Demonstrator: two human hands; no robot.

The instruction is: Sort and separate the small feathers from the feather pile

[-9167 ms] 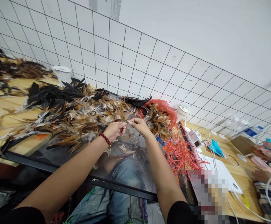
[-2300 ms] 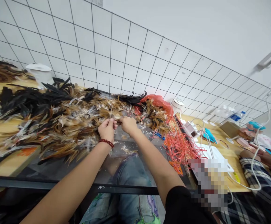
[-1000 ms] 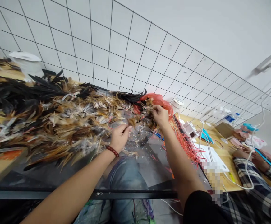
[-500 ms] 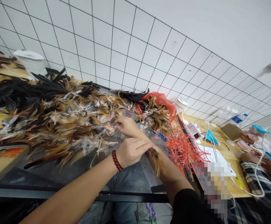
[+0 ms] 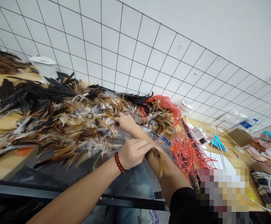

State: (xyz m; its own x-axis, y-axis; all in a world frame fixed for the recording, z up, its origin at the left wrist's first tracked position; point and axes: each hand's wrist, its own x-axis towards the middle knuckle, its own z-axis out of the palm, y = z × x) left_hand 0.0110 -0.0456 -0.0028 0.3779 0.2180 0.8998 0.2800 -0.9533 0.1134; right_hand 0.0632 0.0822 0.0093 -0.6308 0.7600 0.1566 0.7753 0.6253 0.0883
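My left hand (image 5: 135, 153), with a dark red bead bracelet (image 5: 119, 162) at the wrist, is closed in a pinch on a small bunch of brown feathers (image 5: 159, 161). The bunch hangs over my right forearm, dark at its top and golden brown below. Farther forward, my right hand (image 5: 126, 122) is at the near edge of a broad feather pile (image 5: 84, 119). Its fingers are curled together against the feathers; what lies between them is hidden. Tan, white and brown feathers make up most of the pile, with long black feathers (image 5: 33, 93) at the back left.
Right of my arm lie a tangle of red string (image 5: 188, 152), a blue tool (image 5: 165, 140) and a red plastic bag (image 5: 167, 104). A wooden block (image 5: 11, 161) sits at the left. A wire grid (image 5: 126, 46) stands behind. Another person's plaid sleeve (image 5: 267, 183) shows far right.
My right hand has moved a little forward and left, into the feathers. My left hand keeps its hold on the small bunch. The whole view has shifted slightly left.
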